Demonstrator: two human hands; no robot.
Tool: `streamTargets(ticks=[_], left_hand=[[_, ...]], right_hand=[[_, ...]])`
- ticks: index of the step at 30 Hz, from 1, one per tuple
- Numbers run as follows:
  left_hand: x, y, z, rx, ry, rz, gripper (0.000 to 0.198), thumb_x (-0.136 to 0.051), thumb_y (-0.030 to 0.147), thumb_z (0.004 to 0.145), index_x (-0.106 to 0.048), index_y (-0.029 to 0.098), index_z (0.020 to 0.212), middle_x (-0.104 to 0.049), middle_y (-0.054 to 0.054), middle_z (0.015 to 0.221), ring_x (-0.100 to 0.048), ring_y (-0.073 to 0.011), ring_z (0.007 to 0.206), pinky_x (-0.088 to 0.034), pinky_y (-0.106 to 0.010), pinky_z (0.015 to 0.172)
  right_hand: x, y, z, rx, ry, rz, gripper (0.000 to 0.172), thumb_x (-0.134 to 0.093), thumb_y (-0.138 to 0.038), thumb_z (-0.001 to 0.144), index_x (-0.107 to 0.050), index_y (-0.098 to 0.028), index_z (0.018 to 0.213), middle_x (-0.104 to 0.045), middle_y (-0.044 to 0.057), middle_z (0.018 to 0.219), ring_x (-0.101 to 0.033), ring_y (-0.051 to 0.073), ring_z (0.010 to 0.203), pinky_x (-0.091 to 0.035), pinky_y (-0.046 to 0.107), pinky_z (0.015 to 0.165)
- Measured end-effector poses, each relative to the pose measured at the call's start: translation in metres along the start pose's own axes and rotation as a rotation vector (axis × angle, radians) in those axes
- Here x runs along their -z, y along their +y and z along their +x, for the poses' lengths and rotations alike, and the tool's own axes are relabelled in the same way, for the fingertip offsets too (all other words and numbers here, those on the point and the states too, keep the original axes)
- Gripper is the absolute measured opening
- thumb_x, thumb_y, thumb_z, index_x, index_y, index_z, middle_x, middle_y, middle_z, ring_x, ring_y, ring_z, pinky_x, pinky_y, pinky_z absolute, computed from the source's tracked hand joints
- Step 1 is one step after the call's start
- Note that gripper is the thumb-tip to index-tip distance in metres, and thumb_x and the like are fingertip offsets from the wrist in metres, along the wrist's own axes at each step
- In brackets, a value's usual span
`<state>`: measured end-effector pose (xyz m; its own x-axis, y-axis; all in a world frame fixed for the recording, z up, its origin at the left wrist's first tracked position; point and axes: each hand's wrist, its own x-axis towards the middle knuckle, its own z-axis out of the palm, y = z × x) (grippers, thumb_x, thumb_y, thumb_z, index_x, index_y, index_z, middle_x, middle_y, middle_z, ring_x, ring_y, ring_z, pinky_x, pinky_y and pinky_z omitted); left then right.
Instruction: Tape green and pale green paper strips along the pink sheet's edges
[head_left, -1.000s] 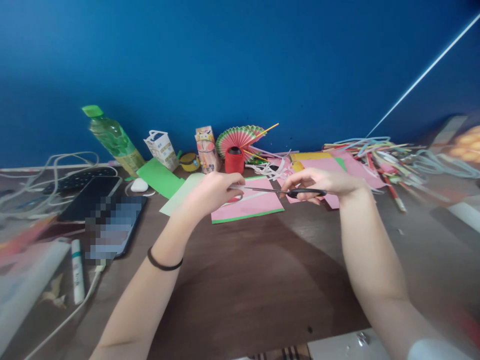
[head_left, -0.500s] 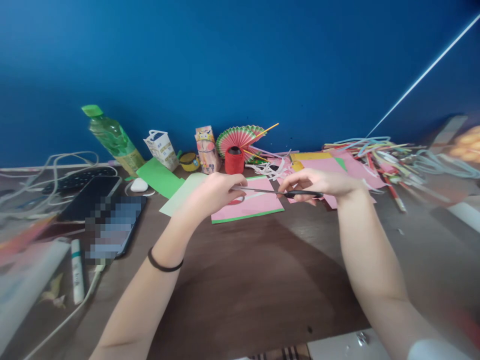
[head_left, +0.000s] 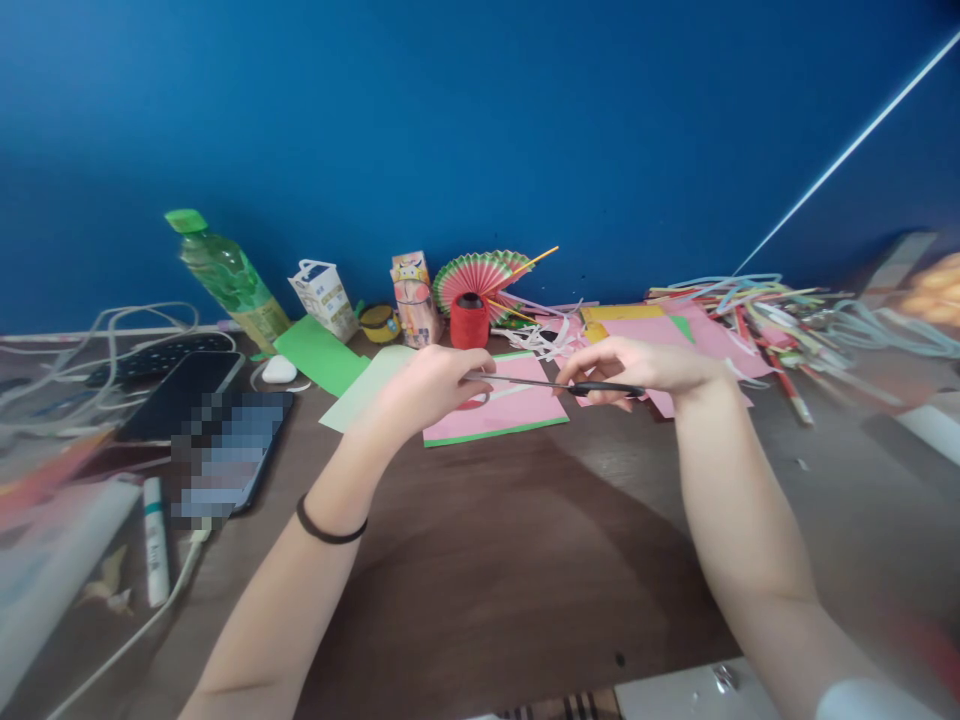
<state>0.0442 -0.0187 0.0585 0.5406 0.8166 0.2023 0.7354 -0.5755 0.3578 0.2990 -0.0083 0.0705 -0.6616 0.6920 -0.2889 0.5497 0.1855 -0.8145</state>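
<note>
My right hand [head_left: 637, 367] is wrapped round the black handle of a pair of scissors [head_left: 596, 388]; the blades point left. At the far end of the blades, the fingers of my left hand [head_left: 444, 385] are pressed together by the tip; what they pinch is hidden. Just below those fingers shows part of a red-and-white curved piece [head_left: 474, 401]. Beneath both hands lies pink paper with a green edge [head_left: 517, 420], and a pale green sheet [head_left: 352, 395] is partly under my left hand.
Along the blue wall stand a green bottle [head_left: 229, 275], a carton [head_left: 326, 300], a small box [head_left: 415, 300], a red spool [head_left: 469, 325] and a pleated paper fan [head_left: 476, 280]. Phones [head_left: 240, 450], a marker [head_left: 155, 545] and cables lie left. Coloured strips [head_left: 757, 310] are heaped at right.
</note>
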Motion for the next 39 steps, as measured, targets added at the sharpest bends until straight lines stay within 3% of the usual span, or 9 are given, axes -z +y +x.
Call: streamTargets(ticks=[17, 29, 39], left_hand=[[-0.0013, -0.0017, -0.0003, -0.008, -0.002, -0.009, 0.013, -0.054, 0.024, 0.076, -0.065, 0.020, 0.083, -0.065, 0.003, 0.063, -0.053, -0.0106, 0.054, -0.034, -0.019, 0.052], [-0.0013, -0.0028, -0.0005, -0.003, -0.006, 0.000, 0.016, -0.053, 0.026, 0.077, -0.065, 0.020, 0.085, -0.066, 0.001, 0.066, -0.055, -0.0116, 0.056, -0.035, -0.020, 0.053], [-0.0030, -0.0058, -0.0007, -0.012, 0.007, -0.005, 0.015, -0.054, 0.026, 0.076, -0.065, 0.021, 0.086, -0.065, 0.001, 0.066, -0.054, -0.0115, 0.056, -0.035, -0.020, 0.052]], right_hand=[[-0.0005, 0.0010, -0.0005, -0.038, 0.031, 0.002, 0.039, -0.064, -0.038, 0.069, -0.063, -0.015, 0.100, -0.060, 0.006, 0.091, -0.053, 0.007, 0.056, -0.037, 0.017, 0.039], [0.0009, 0.0028, 0.0000, -0.021, 0.007, 0.000, 0.037, -0.063, -0.039, 0.072, -0.063, -0.016, 0.100, -0.057, 0.002, 0.075, -0.045, 0.003, 0.046, -0.037, 0.016, 0.041], [0.0032, 0.0082, 0.0004, -0.006, -0.002, 0.028, 0.033, -0.061, -0.035, 0.073, -0.064, -0.017, 0.100, -0.058, 0.002, 0.076, -0.043, 0.002, 0.044, -0.037, 0.017, 0.039]])
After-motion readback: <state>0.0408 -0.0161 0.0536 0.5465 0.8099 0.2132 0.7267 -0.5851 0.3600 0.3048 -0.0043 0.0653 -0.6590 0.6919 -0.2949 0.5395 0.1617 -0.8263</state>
